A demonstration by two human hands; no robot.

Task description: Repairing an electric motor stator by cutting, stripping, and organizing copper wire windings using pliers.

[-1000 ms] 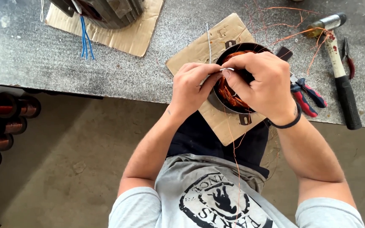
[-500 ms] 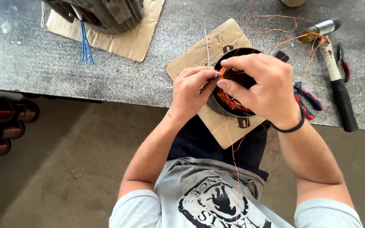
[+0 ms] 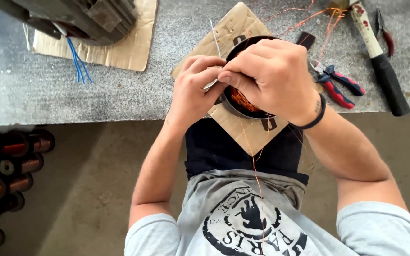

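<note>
Left hand (image 3: 196,90) and right hand (image 3: 272,76) pinch a thin white sleeve (image 3: 214,34) at the round dark motor stator's (image 3: 243,102) nine o'clock rim; its fine copper wire (image 3: 254,166) looks fragile, best held close.

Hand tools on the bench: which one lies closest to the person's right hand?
The red-and-blue-handled pliers, just beside the right hand. The black-handled hammer and the small red-handled cutters lie farther out.

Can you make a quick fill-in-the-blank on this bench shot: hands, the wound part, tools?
1. Both hands work at a round dark stator wound with ____-coloured wire.
2. The stator rests on a piece of ____ on the grey bench.
3. The right hand wears a dark band on its ____.
4. The pliers lie on the bench, to the camera's ____ of the stator.

Missing words: copper; cardboard; wrist; right
</note>
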